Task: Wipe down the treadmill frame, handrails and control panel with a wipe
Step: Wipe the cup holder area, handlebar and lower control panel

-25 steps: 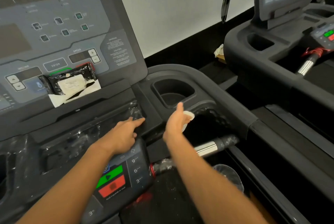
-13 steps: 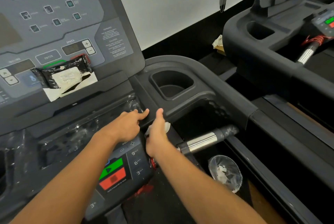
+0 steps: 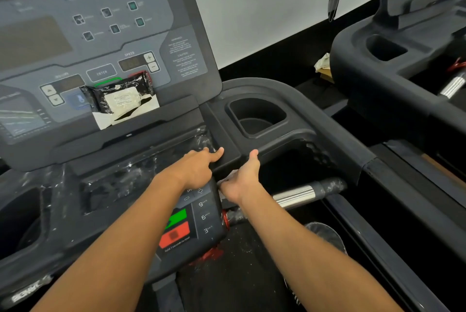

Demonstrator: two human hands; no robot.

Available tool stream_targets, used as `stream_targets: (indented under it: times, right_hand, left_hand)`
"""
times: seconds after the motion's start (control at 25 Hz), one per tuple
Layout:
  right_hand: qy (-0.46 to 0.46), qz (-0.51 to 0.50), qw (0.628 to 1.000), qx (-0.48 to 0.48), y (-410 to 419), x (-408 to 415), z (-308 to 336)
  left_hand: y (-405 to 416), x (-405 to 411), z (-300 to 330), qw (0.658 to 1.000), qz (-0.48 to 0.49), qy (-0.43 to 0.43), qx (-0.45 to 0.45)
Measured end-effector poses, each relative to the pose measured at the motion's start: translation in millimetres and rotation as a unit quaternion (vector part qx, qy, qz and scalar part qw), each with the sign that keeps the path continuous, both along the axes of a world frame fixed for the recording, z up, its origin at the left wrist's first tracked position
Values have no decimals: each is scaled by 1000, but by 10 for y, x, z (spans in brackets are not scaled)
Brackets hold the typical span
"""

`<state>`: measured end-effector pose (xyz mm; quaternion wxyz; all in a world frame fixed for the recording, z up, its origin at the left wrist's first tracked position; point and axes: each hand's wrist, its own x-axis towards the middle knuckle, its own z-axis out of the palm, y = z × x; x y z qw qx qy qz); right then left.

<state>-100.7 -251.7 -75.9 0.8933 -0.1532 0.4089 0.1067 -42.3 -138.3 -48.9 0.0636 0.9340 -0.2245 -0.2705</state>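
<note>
Fingers, left hand [image 3: 199, 168]: lying together, index fingertip pressing flat on the black console ledge [image 3: 227, 158]; holding nothing. It is sitting on the same spot as half a second ago.
Fingers, right hand [image 3: 242, 178]: thumb pointing up against the ledge's front edge, remaining fingers curling under and out of sight, clamping the white wipe [image 3: 228, 176] against the frame. A second ago this hand was hovering further right, near the cup holder [image 3: 257, 117], wipe showing at the palm; it has since been sliding left, ending just beside the left hand.
Wipe: mostly hiding under the right palm, only a crumpled corner showing at its left side, touching the frame below the ledge.
Wipe pack [image 3: 121, 98]: black packet leaning on the control panel [image 3: 100, 34], a white sheet hanging out beneath; unchanged.
Handrail [image 3: 302, 194]: chrome and black grip running right from the right wrist, untouched.
Stop/start pad [image 3: 186, 223]: green and red buttons showing below the left wrist.
Waste cup [image 3: 325, 234]: clear cup sitting low on the deck, right of the right forearm.
Second treadmill [image 3: 403, 64]: standing well apart, at the right.
</note>
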Motion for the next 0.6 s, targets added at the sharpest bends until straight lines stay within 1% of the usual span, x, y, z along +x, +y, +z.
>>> stream_targets:
  times: [0.08, 0.12, 0.2, 0.28, 0.4, 0.48, 0.52, 0.6]
  right_hand:
    - [-56, 19, 998, 15, -21, -75, 99]
    - [-65, 25, 997, 12, -81, -51, 129]
    - [-35, -4, 999, 40, -167, 31, 198]
    - [7, -26, 999, 41, -213, 44, 193]
    - [19, -69, 997, -24, -308, 109, 113]
    - [34, -150, 986, -60, -704, 372, -123]
    - [58, -178, 979, -85, -958, 494, -185]
    - [82, -208, 968, -116, -1351, 500, -25]
  left_hand:
    - [2, 25, 7, 1000, -3, 0, 3]
    - [-1, 35, 10, 1000, -3, 6, 2]
    - [-12, 34, 24, 1000, -1, 6, -1]
    - [-4, 12, 18, 1000, 3, 12, -7]
    - [10, 11, -16, 1000, 6, 11, 0]
    - [18, 47, -48, 1000, 5, 16, 0]
    - [20, 60, -58, 1000, 7, 21, 0]
    - [24, 66, -55, 1000, 10, 24, 3]
